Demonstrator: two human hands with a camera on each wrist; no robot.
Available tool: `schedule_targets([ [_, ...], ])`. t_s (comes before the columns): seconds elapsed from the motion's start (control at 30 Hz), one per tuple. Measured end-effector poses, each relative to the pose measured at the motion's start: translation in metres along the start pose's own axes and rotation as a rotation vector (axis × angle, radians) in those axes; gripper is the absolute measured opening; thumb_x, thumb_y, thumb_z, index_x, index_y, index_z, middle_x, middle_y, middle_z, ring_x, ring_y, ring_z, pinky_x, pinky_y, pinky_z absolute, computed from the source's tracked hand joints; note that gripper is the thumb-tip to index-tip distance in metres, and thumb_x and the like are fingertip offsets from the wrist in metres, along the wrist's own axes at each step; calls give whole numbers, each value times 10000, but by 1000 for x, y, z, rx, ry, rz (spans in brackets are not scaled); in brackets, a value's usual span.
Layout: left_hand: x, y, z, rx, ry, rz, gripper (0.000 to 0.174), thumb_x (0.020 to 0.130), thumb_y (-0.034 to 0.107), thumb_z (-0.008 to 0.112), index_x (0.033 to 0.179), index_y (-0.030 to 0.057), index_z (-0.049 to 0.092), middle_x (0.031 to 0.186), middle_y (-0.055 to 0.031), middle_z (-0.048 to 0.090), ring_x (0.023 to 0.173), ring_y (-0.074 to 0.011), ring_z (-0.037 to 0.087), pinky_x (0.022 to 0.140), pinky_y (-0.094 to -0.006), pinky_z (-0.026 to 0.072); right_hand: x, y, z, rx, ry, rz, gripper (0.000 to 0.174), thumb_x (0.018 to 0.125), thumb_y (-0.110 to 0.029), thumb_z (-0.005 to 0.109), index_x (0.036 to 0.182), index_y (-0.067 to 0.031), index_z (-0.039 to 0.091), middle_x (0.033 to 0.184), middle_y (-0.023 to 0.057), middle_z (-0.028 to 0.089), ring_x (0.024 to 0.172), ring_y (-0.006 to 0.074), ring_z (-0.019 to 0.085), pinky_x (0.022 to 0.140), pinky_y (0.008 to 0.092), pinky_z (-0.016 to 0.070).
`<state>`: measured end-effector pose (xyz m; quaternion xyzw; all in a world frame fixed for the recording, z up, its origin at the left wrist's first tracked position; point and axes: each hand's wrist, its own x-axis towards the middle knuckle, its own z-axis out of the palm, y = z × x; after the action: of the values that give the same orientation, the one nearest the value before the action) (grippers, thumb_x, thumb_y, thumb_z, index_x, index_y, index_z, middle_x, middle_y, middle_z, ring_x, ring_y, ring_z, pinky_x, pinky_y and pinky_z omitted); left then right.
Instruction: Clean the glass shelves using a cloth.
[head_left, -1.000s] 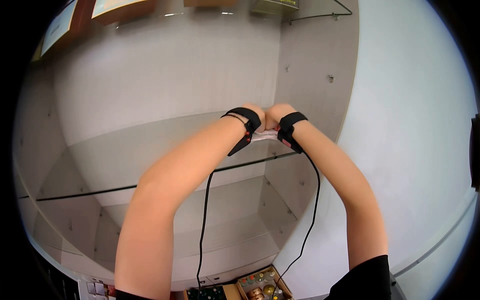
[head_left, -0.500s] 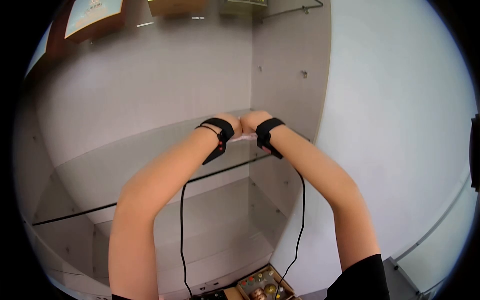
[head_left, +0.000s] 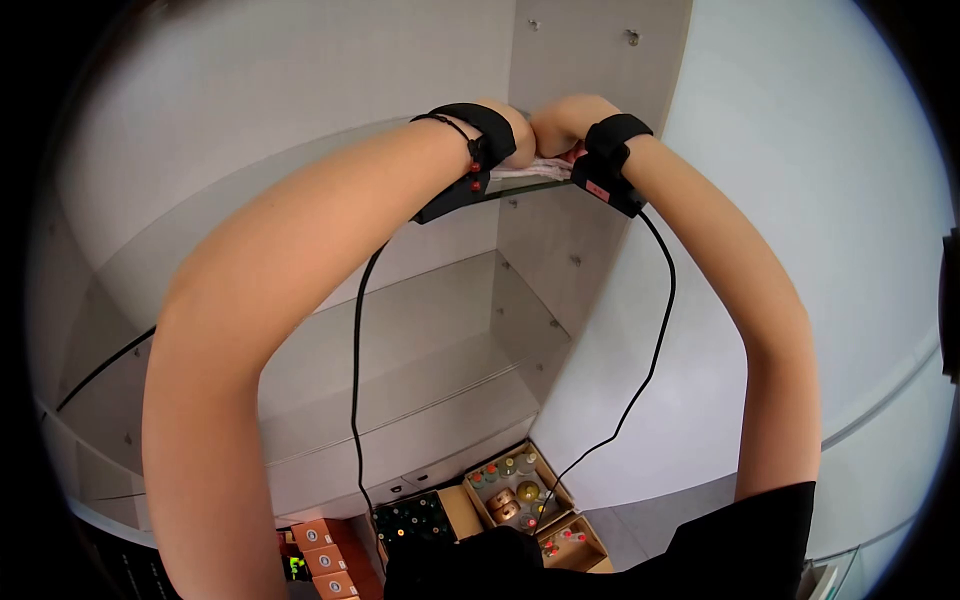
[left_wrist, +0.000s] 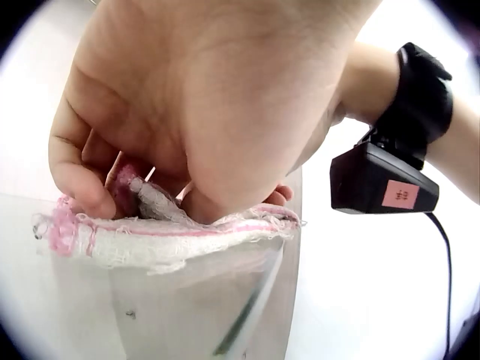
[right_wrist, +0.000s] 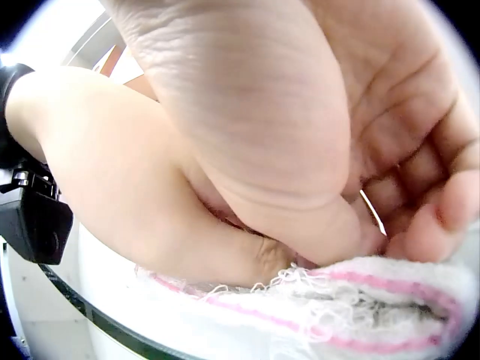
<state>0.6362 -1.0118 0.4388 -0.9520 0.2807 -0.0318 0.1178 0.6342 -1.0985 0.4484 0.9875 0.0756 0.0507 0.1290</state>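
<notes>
A white cloth with pink stripes and frayed edges (left_wrist: 150, 244) lies folded on the upper glass shelf (head_left: 300, 165), near its right end. My left hand (left_wrist: 202, 105) has its fingers curled into the cloth, pinching a fold of it. Beside it, touching, my right hand (right_wrist: 255, 127) has bent fingers and thumb on the cloth (right_wrist: 375, 300); its fingertips are partly hidden. In the head view the left hand (head_left: 510, 135) and right hand (head_left: 570, 125) meet above the cloth (head_left: 535, 170).
Lower glass shelf (head_left: 400, 320) sits under the hands, and the cabinet's side panel (head_left: 600, 60) stands right. On the floor are a box of bottles (head_left: 515, 490), a dark crate (head_left: 412, 520) and orange boxes (head_left: 325, 560). Black cables (head_left: 357, 390) hang from the wrists.
The head view has tilted down, showing more of the floor boxes and no longer the boxes on the top shelf. Both hands are still together at the cloth near the shelf's right end.
</notes>
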Motion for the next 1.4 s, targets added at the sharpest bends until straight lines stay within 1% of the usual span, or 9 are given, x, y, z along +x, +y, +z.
schedule_targets([
  [0.13, -12, 2, -8, -40, 26, -64, 167, 636, 155, 365, 587, 28, 460, 550, -109, 469, 457, -187, 415, 455, -284, 347, 3, -1, -2, 22, 61, 12, 187, 457, -39, 461, 620, -27, 551, 653, 178, 520, 648, 287, 520, 556, 295, 408],
  [0.2, -14, 3, -12, 13, 6, -98, 150, 617, 155, 381, 564, 35, 454, 532, -101, 467, 457, -188, 416, 452, -279, 345, 3, -4, -2, -102, 48, -33, 164, 608, -154, 452, 687, -40, 540, 605, 94, 544, 536, 194, 524, 504, 268, 406],
  [0.5, -12, -3, -9, -17, 72, -160, 123, 609, 117, 388, 650, 48, 480, 576, -93, 478, 493, -183, 417, 487, -271, 347, -7, -11, 1, -75, 207, -42, 224, 525, -143, 488, 732, -82, 550, 694, 140, 534, 654, 290, 506, 577, 310, 407],
  [0.73, 9, -10, 6, -23, 27, -169, 183, 675, 197, 379, 689, 48, 484, 587, -96, 483, 494, -185, 428, 476, -268, 353, 8, -8, 17, -39, 222, -100, 179, 578, -144, 470, 692, -50, 571, 718, 136, 545, 687, 257, 528, 601, 313, 419],
  [0.93, 22, -11, 12, 3, -43, -160, 195, 679, 218, 392, 720, 53, 486, 601, -92, 493, 475, -172, 431, 440, -257, 361, 19, -6, 30, -42, 225, -73, 223, 508, -128, 503, 716, -67, 556, 688, 139, 536, 653, 285, 513, 568, 316, 406],
  [1.1, 15, -4, 18, -97, 1, -118, 213, 678, 225, 392, 696, 34, 486, 613, -98, 501, 490, -175, 446, 446, -264, 366, 19, -3, 38, 1, 180, -65, 194, 516, -119, 503, 692, -55, 551, 673, 138, 539, 653, 277, 518, 559, 311, 406],
  [1.2, 24, -8, 23, -86, 87, 30, 207, 668, 169, 396, 732, -4, 489, 643, -133, 519, 536, -222, 487, 452, -302, 372, 6, -1, 32, -41, 140, -98, 188, 532, -129, 494, 695, -52, 546, 669, 141, 537, 656, 273, 520, 556, 310, 405],
  [1.37, 33, -9, 25, -15, 40, 78, 216, 570, 82, 446, 766, 6, 494, 683, -146, 528, 586, -245, 502, 506, -312, 387, -1, -3, 20, -84, -63, -14, 163, 601, -138, 450, 692, -26, 524, 641, 135, 535, 550, 234, 511, 506, 283, 394],
  [1.4, 34, -13, 28, -72, 142, 126, 236, 566, 85, 460, 786, 14, 506, 693, -154, 531, 605, -265, 505, 523, -321, 392, -4, -5, 18, -52, -68, 46, 163, 607, -135, 444, 693, -18, 518, 635, 135, 532, 533, 233, 502, 497, 283, 389],
])
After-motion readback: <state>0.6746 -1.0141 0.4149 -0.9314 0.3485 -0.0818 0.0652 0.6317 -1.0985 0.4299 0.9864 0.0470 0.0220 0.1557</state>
